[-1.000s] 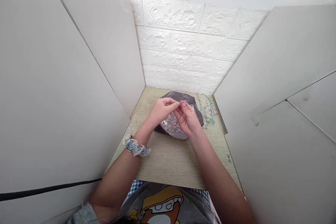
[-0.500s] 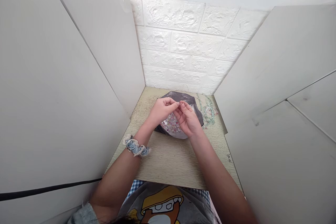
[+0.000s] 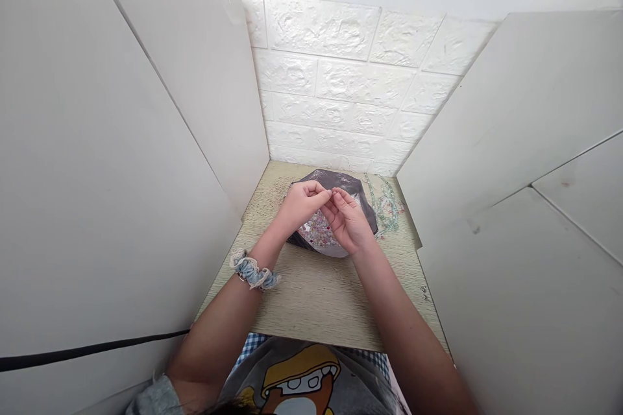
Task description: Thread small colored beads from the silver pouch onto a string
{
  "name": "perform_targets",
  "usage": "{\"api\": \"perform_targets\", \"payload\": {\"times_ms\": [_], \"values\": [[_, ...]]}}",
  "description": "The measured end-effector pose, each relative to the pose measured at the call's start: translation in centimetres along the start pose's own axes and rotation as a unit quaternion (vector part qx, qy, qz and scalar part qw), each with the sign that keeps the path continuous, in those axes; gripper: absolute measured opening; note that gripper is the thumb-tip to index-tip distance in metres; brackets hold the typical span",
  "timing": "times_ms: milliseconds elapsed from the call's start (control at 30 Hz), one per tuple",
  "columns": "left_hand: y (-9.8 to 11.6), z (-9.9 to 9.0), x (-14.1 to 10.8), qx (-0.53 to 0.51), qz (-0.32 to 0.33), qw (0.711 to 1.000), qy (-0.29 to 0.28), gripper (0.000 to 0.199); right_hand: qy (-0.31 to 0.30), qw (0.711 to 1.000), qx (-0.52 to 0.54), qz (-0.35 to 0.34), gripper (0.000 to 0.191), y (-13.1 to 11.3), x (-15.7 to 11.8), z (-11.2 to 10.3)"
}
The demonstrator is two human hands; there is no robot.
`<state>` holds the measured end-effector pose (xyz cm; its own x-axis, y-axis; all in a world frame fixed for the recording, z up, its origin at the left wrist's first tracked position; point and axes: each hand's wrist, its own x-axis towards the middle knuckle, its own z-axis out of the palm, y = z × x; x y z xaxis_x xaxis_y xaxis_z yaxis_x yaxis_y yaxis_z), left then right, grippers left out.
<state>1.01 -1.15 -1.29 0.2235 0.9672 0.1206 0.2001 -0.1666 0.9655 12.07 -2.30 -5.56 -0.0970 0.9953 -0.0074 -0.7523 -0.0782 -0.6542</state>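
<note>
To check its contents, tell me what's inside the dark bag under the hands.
Small pink and silver beads show inside the dark bag; the left hand and right hand cover the rest, so that part cannot be seen.

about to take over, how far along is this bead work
Looks done: looped pale green bead strand on the wood-grain table. In hand: left hand and right hand pinch together, anything held too small to see. Left: pink-and-silver beads in a dark shiny pouch.
</note>
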Motion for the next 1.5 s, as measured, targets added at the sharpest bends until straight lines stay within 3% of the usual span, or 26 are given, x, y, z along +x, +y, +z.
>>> {"api": "perform_targets", "payload": {"times_ms": [800,1167,1500], "values": [[-0.16,-0.07,0.03,0.000,0.005,1.000,-0.010,0.020,0.006,0.999,-0.032,-0.007,0.012,0.15,0.01,-0.03],[-0.23,-0.19,0.17,-0.001,0.005,1.000,-0.021,0.022,0.022,0.997,-0.063,-0.042,0.013,-0.07,-0.18,0.33],[-0.85,-0.58,0.35,0.016,-0.021,0.999,-0.041,0.030,0.035,0.973,-0.203,-0.100,0.015,-0.41,-0.12,-0.14]]}}
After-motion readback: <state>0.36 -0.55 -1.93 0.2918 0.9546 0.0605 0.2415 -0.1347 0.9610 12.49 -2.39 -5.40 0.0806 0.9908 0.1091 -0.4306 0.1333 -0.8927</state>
